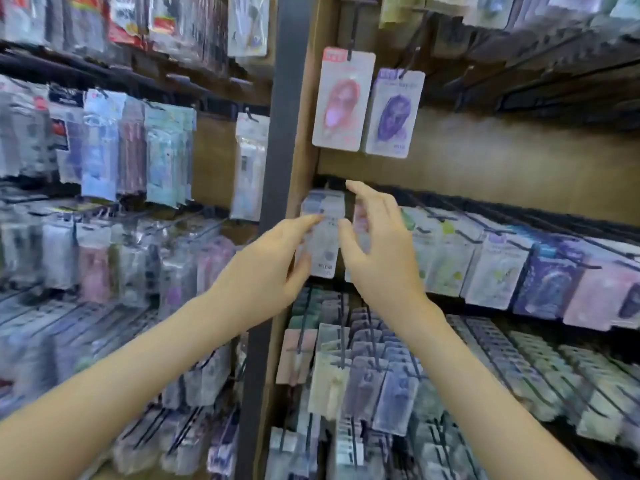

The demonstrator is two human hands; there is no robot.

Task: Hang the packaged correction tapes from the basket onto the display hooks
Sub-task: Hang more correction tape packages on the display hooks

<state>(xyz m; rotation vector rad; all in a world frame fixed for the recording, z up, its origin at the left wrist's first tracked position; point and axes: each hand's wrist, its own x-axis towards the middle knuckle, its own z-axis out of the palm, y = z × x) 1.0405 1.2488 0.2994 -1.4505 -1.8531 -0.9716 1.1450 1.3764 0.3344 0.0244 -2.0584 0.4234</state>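
Judging by its look, the packaged correction tape (323,237) is a thin card with a clear blister: light, fairly stiff yet easy to bend, glossy and so a little slippery, not fragile; the best hold is probably on the card's side edges below the hanging hole, leaving the top free for the hook. It sits at the left end of the middle row, just right of the dark upright post (280,133), between the two hands; whether its hole is already over a hook the blur does not let me tell. The left hand (273,268) has its forefinger (308,220) stretched across the card's front and its thumb near the lower left edge, seemingly pinching it; the right hand (381,251) is spread wide and grips nothing, its thumb (346,233) touching the card's right edge and its forefinger raised toward the rail above. The basket is out of view (so what remains in it cannot be told); the display hooks (353,36) are the holders here: a pink pack (343,98) and a purple pack (393,112) hang on the upper row, the middle row runs full to the right, and the lower hooks (343,323) carry dense stacks.
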